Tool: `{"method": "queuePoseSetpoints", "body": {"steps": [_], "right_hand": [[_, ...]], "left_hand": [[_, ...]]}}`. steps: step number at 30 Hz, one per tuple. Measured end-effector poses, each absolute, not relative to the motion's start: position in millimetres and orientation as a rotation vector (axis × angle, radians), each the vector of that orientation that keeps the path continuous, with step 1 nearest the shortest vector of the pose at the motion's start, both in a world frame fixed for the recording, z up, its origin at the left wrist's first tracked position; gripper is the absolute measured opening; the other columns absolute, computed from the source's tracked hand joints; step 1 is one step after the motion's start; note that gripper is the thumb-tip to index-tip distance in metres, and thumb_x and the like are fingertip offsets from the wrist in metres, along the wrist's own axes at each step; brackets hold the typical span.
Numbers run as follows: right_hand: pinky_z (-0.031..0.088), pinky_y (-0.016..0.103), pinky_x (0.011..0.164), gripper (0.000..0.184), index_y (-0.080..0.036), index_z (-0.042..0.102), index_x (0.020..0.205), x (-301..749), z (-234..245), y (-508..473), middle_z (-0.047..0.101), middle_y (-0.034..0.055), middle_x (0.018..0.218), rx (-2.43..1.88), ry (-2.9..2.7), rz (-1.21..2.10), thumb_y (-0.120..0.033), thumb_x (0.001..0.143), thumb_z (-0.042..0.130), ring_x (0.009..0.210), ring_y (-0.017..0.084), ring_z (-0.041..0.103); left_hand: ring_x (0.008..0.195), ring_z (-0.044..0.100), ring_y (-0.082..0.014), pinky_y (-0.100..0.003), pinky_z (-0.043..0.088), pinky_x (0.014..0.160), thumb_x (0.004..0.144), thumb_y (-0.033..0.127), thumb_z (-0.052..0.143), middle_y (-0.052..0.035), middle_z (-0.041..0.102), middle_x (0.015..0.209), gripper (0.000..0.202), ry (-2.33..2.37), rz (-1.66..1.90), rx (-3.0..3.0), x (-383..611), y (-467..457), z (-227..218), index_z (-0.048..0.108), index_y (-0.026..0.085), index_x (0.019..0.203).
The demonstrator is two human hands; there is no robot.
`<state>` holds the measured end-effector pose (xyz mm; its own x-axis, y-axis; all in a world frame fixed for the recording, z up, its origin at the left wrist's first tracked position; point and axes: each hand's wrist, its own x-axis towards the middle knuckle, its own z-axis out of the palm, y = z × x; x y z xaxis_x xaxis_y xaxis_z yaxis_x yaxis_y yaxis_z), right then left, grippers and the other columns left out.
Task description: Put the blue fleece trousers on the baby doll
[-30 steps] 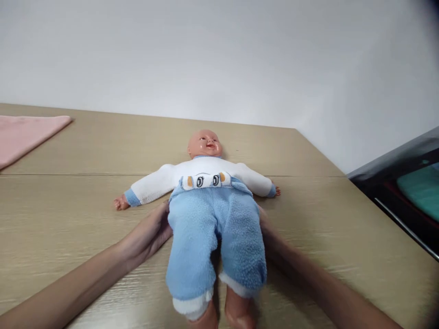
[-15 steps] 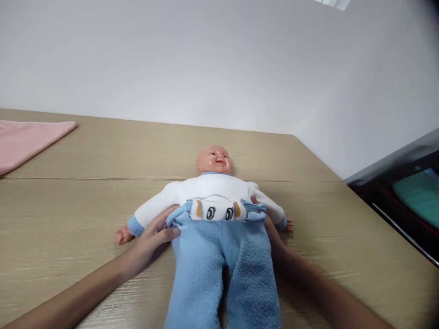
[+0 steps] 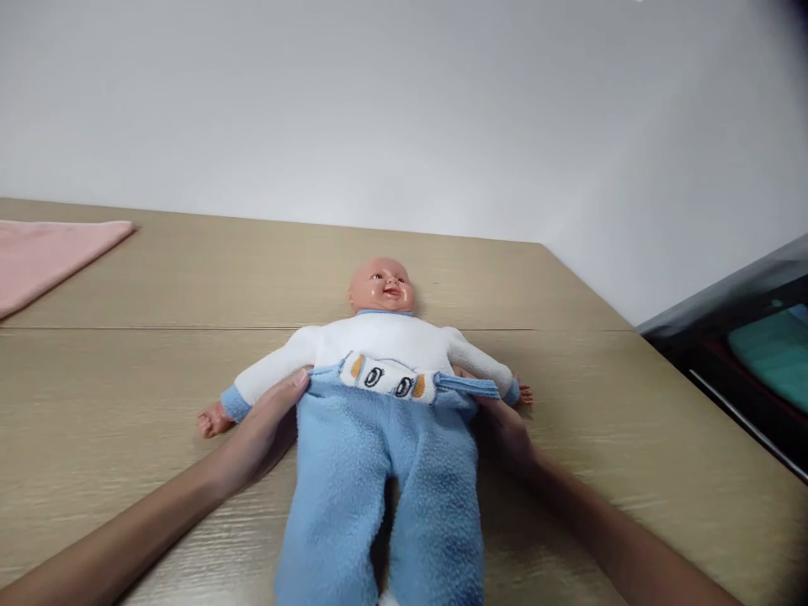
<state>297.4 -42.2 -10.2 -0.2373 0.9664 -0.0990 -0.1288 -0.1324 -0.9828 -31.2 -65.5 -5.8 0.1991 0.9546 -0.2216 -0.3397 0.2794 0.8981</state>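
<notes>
A baby doll [image 3: 383, 286] lies on its back, head away from me, in a white top [image 3: 372, 332] with blue cuffs. Blue fleece overalls [image 3: 344, 459] cover its legs, and their bib with embroidered eyes is folded down at the waist. At the left side of the waist, my left hand [image 3: 279, 414] is closed on the overalls' edge, thumb on top and the other fingers mostly hidden. My right hand [image 3: 507, 427] grips the opposite side of the waist beneath a blue strap [image 3: 468, 385]; its fingertips are hidden behind the cloth.
The doll rests on a light wooden table [image 3: 157, 370] with a seam across it. A pink cloth [image 3: 54, 257] lies at the far left. Beyond the right edge stands a dark-framed object with teal fabric [image 3: 767, 353]. A pale wall [image 3: 353, 109] rises behind.
The doll has shifted slightly left and away in view. My left thumb has moved up to the waist edge, and the left strap no longer bunches over that hand. The right strap sticks out further.
</notes>
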Motion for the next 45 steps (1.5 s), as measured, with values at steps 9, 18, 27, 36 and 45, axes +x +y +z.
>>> {"method": "queuePoseSetpoints", "body": {"steps": [9,18,27,36,45], "right_hand": [[0.046,0.037,0.079,0.036,-0.026,0.071,0.085,311,17,-37,0.056,0.0036,0.093,-0.844,-1.679,1.507,-0.059,0.089,0.086,0.088,0.025,0.053],[0.053,0.035,0.078,0.03,-0.028,0.074,0.107,293,25,-48,0.064,0.0024,0.093,-1.032,-1.606,1.372,-0.055,0.096,0.083,0.086,0.023,0.058],[0.052,0.031,0.086,0.026,-0.029,0.077,0.108,268,51,-26,0.07,0.0011,0.102,-1.033,-1.599,1.387,-0.052,0.097,0.083,0.097,0.022,0.062],[0.042,0.028,0.069,0.029,-0.025,0.07,0.105,258,32,-13,0.062,-0.0025,0.087,-1.099,-1.679,1.256,-0.054,0.104,0.076,0.078,0.017,0.052],[0.035,0.029,0.065,0.037,-0.023,0.07,0.091,270,23,2,0.059,-0.0013,0.084,-1.145,-1.764,1.413,-0.058,0.098,0.081,0.076,0.017,0.05]], "left_hand": [[0.093,0.075,-0.0278,-0.035,0.062,0.081,0.084,0.068,0.09,-0.0044,0.079,0.095,0.047,0.954,0.83,1.243,-82,-54,9,0.09,0.03,0.111],[0.11,0.069,-0.0254,-0.029,0.062,0.087,0.094,0.053,0.085,-0.0049,0.068,0.12,0.026,0.947,0.957,1.465,-82,-59,29,0.085,0.029,0.104],[0.119,0.074,-0.0313,-0.036,0.063,0.099,0.103,0.056,0.075,-0.0065,0.081,0.123,0.033,1.006,0.759,1.445,-71,-52,36,0.085,0.033,0.123],[0.111,0.073,-0.0295,-0.035,0.062,0.089,0.093,0.06,0.086,-0.0078,0.078,0.118,0.055,1.205,0.98,1.279,-56,-55,32,0.072,0.027,0.135],[0.089,0.06,-0.0206,-0.031,0.045,0.076,0.095,0.065,0.082,-0.0013,0.065,0.097,0.046,1.221,0.933,1.296,-59,-44,11,0.07,0.023,0.108]]}}
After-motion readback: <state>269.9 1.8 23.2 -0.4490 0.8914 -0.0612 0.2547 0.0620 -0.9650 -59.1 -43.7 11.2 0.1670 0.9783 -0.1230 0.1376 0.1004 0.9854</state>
